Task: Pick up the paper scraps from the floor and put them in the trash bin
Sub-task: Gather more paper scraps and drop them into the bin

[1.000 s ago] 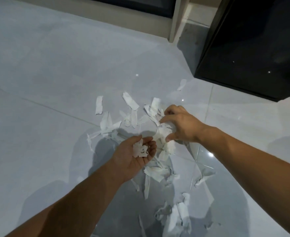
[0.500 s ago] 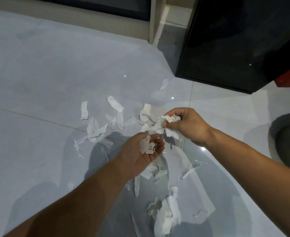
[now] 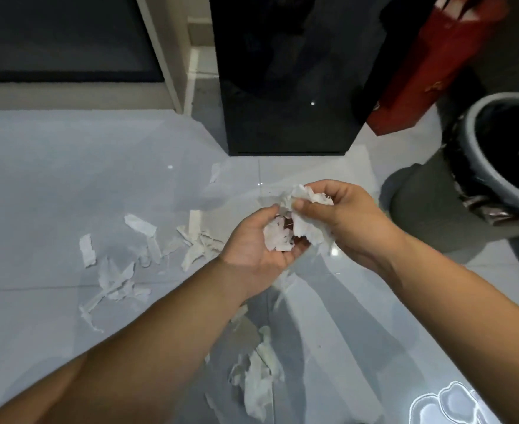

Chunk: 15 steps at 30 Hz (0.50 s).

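My left hand is cupped palm up and holds a small heap of white paper scraps. Right beside it, my right hand pinches a crumpled bunch of scraps between thumb and fingers, over the left palm. Both hands hover above the glossy grey floor. Several torn white scraps lie on the tiles to the left, and another pile of scraps lies below my forearms. The grey trash bin with a black liner stands at the right edge.
A black glossy cabinet stands straight ahead, a red paper bag leaning beside it. A dark glass door with a pale frame fills the upper left. One stray scrap lies near the cabinet base.
My right hand lifted a bunch of scraps off the floor and brought it over the left palm. The view swung right, bringing the trash bin and red bag into sight.
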Motion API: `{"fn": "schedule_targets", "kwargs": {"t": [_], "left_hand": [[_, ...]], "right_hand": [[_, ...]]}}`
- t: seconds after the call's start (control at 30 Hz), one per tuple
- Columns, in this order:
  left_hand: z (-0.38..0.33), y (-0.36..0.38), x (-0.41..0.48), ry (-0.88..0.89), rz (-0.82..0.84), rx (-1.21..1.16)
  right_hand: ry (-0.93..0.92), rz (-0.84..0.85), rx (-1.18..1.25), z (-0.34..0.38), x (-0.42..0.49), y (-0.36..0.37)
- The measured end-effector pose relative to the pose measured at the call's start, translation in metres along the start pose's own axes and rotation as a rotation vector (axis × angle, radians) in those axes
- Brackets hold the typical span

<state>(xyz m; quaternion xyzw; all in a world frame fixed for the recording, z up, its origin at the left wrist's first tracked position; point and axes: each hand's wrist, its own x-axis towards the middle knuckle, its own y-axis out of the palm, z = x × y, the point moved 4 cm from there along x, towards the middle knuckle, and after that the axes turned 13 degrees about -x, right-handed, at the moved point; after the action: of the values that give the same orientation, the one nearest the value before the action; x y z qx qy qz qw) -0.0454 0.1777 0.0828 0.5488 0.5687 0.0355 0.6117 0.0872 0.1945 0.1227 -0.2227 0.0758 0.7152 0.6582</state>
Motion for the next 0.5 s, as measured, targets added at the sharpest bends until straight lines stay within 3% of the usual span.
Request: {"fn": "schedule_targets", "kwargs": {"t": [0.27, 0.5], "left_hand": [[0.040, 0.155, 0.013, -0.076, 0.265, 0.304], [0.111, 0.269, 0.051, -0.098, 0.292, 0.599]], "right_hand": [[-0.109, -0.359, 0.264, 0.052, -0.047, -0.144], [-0.102, -0.825, 0.155, 0.047, -0.068, -0.278]]}}
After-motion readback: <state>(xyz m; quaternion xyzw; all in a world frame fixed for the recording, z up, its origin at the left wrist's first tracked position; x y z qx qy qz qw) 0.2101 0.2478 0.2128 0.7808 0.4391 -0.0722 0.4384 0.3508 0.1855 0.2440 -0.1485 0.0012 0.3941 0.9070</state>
